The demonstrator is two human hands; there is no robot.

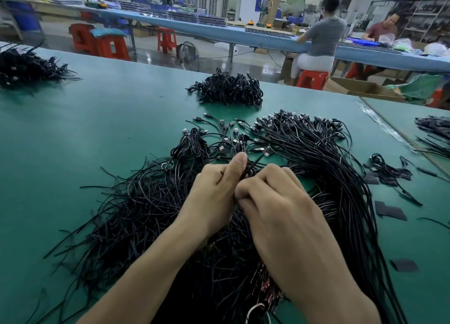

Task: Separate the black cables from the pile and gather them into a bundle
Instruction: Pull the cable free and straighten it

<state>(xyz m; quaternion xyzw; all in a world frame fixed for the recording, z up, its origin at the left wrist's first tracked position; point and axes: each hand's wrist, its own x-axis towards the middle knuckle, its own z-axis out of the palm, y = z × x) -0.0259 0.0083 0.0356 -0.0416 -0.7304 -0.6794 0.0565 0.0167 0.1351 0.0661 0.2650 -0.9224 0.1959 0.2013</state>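
Here my left hand (214, 192) and right hand (282, 201) both pinch thin glossy black cables (254, 163) above the tangled black pile (146, 214) on the matte green table (73, 133).

Body check: left hand (214, 189) and right hand (275, 201) both bare. Left forearm (151, 270) and right forearm (323, 282) bare too, uncovered right down to the bottom edge of view. Left thumbnail (241, 161) cut short, plain. Fingers (280, 175) slim, knuckle creases visible on the right hand. Only hands and forearms in shot.
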